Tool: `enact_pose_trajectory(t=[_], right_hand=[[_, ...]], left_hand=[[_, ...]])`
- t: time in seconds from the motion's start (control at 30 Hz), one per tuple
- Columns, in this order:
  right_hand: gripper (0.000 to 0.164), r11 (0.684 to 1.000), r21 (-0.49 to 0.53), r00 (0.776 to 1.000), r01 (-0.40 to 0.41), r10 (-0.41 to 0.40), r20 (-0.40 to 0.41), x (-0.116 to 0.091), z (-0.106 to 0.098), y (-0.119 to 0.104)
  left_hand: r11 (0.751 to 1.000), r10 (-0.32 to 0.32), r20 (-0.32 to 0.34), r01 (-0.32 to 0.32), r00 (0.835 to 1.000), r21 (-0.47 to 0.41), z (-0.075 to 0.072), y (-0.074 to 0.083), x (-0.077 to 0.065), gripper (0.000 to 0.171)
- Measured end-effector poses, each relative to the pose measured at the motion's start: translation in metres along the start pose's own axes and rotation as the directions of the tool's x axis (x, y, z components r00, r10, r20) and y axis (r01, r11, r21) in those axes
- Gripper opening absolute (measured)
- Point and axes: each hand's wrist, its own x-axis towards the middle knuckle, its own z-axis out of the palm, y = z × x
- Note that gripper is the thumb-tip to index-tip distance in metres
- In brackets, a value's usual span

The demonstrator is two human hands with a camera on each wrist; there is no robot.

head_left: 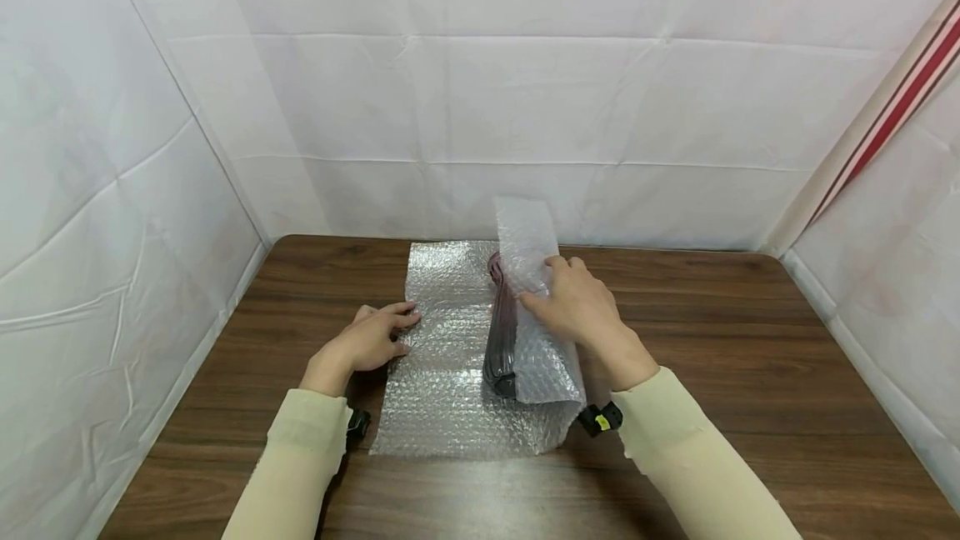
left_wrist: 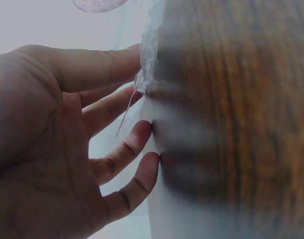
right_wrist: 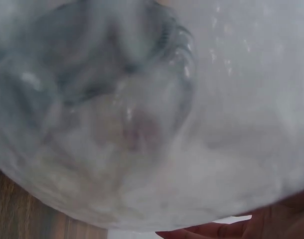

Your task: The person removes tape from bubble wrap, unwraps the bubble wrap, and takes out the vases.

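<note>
A sheet of bubble wrap (head_left: 446,357) lies across the table, its right part folded up and over a ribbed, see-through vase (head_left: 501,340). The vase lies on its side, dark grey at the near end and pinkish at the far end; the flap hides its right side. My right hand (head_left: 581,302) grips the flap over the vase, thumb toward the left. In the right wrist view the vase's round ribbed end (right_wrist: 184,64) shows blurred through the wrap. My left hand (head_left: 371,336) rests at the sheet's left edge, fingers loosely extended, fingertips touching wrap and table (left_wrist: 241,124).
The brown wooden table (head_left: 720,340) backs onto a wall hung with white sheeting (head_left: 525,98). More sheeting hangs at left and right, with a red-striped strip (head_left: 896,119) in the right corner. Small black wrist cameras sit beneath both wrists.
</note>
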Motion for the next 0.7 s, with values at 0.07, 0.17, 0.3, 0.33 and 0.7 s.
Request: enact_pose_trajectory(t=[0.07, 0.17, 0.3, 0.33, 0.7], right_hand=[[0.078, 1.000, 0.008, 1.000, 0.003, -0.003, 0.000, 0.000, -0.001, 0.002], [0.078, 1.000, 0.018, 1.000, 0.005, -0.005, 0.006, 0.000, -0.002, 0.006], [0.077, 0.999, 0.032, 1.000, 0.001, -0.002, 0.015, -0.001, -0.004, 0.010], [0.077, 0.999, 0.037, 1.000, 0.001, -0.002, 0.017, -0.001, -0.004, 0.011], [0.075, 0.997, 0.070, 1.000, 0.014, -0.014, 0.002, 0.000, -0.001, 0.026]], left_hand=[[1.000, 0.001, 0.000, -0.001, 1.000, -0.001, 0.000, 0.000, 0.000, 0.057], [1.000, 0.000, 0.001, 0.000, 1.000, 0.001, 0.000, 0.000, 0.000, 0.057], [1.000, -0.002, 0.001, 0.002, 1.000, 0.000, 0.000, 0.000, 0.000, 0.057], [1.000, -0.003, 0.000, 0.003, 1.000, 0.001, 0.000, 0.000, 0.000, 0.057], [1.000, 0.011, -0.001, -0.011, 1.000, 0.021, 0.000, 0.000, 0.001, 0.058]])
